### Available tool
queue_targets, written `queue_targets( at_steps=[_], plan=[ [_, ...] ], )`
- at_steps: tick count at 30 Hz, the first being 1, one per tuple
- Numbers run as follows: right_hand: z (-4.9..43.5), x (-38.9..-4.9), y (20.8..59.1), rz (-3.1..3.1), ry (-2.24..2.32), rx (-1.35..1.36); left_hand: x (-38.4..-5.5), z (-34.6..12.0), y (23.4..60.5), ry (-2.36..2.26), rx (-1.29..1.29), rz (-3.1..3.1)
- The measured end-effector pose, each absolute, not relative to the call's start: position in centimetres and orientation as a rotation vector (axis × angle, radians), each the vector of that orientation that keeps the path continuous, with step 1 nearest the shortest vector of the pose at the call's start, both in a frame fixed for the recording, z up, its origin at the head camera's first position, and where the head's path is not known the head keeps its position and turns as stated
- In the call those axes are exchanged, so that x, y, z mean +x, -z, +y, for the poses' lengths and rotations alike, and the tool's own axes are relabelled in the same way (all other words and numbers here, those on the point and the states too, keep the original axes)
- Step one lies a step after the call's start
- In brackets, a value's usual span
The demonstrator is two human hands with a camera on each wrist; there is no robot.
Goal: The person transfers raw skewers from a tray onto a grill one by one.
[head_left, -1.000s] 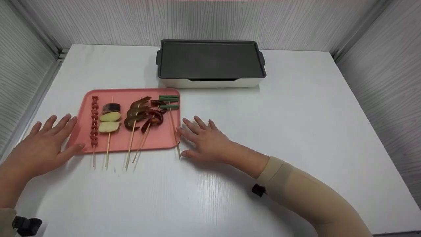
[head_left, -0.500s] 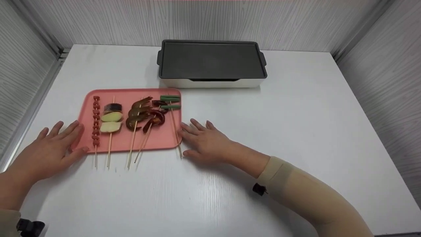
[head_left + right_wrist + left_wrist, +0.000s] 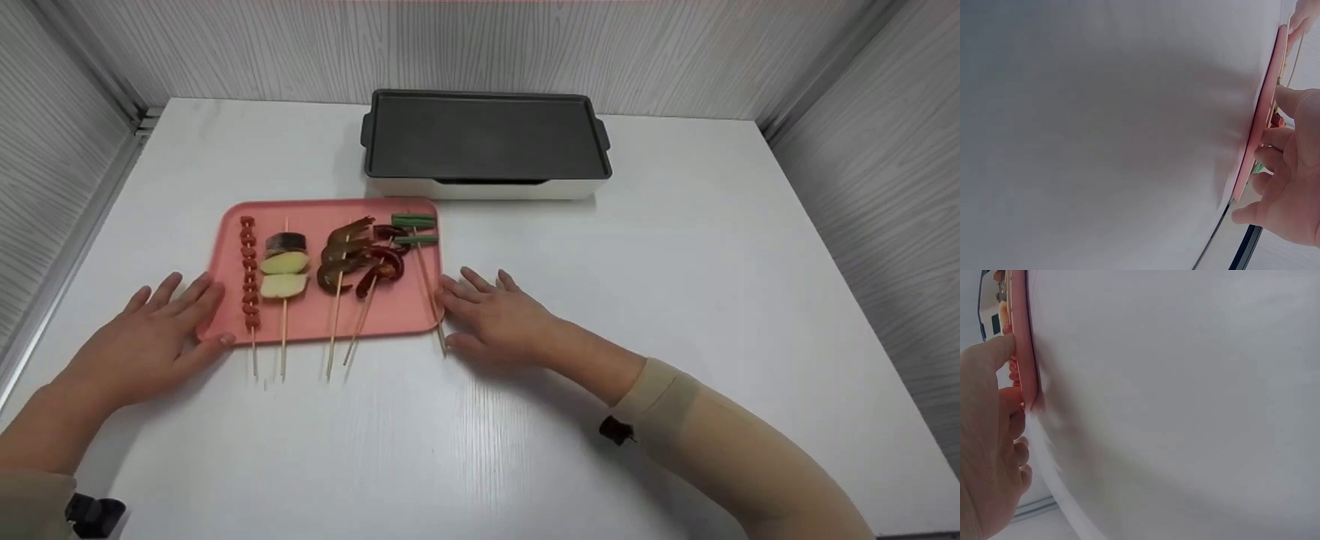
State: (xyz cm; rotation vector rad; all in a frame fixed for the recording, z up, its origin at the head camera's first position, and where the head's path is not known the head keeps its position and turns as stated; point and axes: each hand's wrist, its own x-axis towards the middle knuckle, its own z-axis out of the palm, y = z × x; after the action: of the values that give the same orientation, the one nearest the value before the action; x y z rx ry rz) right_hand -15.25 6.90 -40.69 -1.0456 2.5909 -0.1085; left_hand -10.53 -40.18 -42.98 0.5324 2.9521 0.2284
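Note:
A pink tray (image 3: 309, 319) lies on the white table, bearing several food skewers whose sticks overhang its front edge. From left to right are a skewer of small red pieces (image 3: 250, 274), one with pale slices (image 3: 285, 274) and a dark piece, a shrimp skewer (image 3: 345, 259), one of dark red curled pieces (image 3: 384, 266), and one with green stalks (image 3: 414, 221). My left hand (image 3: 150, 345) touches the tray's left side, its thumb at the front corner. Against the right side rests my right hand (image 3: 502, 322), fingers extended, close to the green-stalk skewer's stick.
Behind the tray stands a griddle (image 3: 487, 135) with a flat dark plate on a white base; its front lies close to the tray's back edge. Wood-grain panels (image 3: 480, 45) enclose the table at the back and both sides.
The tray with its skewers has slid to the right, mostly in the last half second. Both hands have moved right along with it. The griddle looks unmoved.

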Motion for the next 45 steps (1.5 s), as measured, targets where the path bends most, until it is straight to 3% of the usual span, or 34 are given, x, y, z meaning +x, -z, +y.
queue_targets(
  at_steps=[45],
  plan=[
    [18.7, -14.3, 40.2, 2.674, 0.292, -0.924, -12.8, -27.7, 41.8, -0.104, 0.697, 2.923]
  ],
)
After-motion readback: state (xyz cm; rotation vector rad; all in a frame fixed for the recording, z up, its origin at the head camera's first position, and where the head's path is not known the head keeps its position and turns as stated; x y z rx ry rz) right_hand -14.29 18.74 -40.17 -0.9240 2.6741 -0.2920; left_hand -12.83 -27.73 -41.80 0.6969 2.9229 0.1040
